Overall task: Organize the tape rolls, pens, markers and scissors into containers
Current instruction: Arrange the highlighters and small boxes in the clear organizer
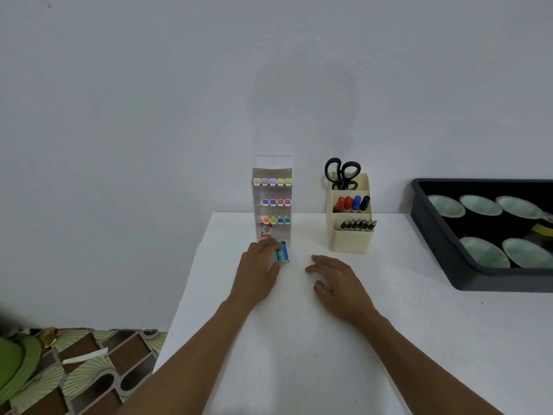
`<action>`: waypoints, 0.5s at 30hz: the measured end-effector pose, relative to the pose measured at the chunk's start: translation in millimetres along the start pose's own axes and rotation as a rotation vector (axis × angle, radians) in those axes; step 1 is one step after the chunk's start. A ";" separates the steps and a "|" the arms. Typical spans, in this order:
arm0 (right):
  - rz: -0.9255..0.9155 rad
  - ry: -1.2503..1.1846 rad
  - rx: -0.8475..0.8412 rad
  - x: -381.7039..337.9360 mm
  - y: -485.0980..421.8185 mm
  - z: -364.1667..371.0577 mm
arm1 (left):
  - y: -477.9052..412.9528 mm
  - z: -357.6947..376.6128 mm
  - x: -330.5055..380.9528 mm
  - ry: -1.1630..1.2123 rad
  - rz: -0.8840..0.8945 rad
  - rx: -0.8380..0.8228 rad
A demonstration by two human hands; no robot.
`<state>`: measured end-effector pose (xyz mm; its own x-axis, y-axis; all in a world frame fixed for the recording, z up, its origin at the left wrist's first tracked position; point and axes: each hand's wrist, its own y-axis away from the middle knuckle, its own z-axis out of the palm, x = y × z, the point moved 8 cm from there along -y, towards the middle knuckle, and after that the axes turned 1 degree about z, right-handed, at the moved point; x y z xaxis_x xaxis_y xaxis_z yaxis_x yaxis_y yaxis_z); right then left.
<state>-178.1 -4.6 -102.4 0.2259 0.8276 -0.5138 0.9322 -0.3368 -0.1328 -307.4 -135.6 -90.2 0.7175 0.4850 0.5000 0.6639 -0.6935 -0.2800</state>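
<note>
A clear tiered rack point(271, 175) at the back of the white table point(389, 339) holds three rows of coloured markers. To its right a cream organizer point(350, 238) carries black scissors point(342, 173) at the back, red, blue and black markers point(353, 203) in the middle and grey pens point(358, 225) in front. My left hand point(258, 269) holds a small blue-green box point(282, 251) at the rack's foot. My right hand point(336, 281) rests flat on the table, holding nothing.
A black tray point(443, 259) at the right holds several pale green tape rolls point(481, 252). The table's left edge drops to a patterned floor point(89, 369), where a green object point(15, 363) lies. A plain wall stands right behind the table.
</note>
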 end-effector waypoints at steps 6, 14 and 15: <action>0.006 -0.005 0.008 1.6 -1.3 -0.6 | -32.1 -6.0 3.9 -0.053 -0.050 -0.044; -0.002 -0.013 0.042 2.2 -1.9 -3.0 | -36.9 3.9 6.4 -0.088 -0.008 0.008; -0.004 -0.013 0.043 2.4 -1.9 -2.6 | -34.7 5.1 5.6 -0.079 -0.008 0.021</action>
<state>-178.6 -0.8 -101.1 0.2180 0.8234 -0.5239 0.9201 -0.3523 -0.1709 -325.4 -106.1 -81.9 0.7257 0.5319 0.4363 0.6736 -0.6783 -0.2935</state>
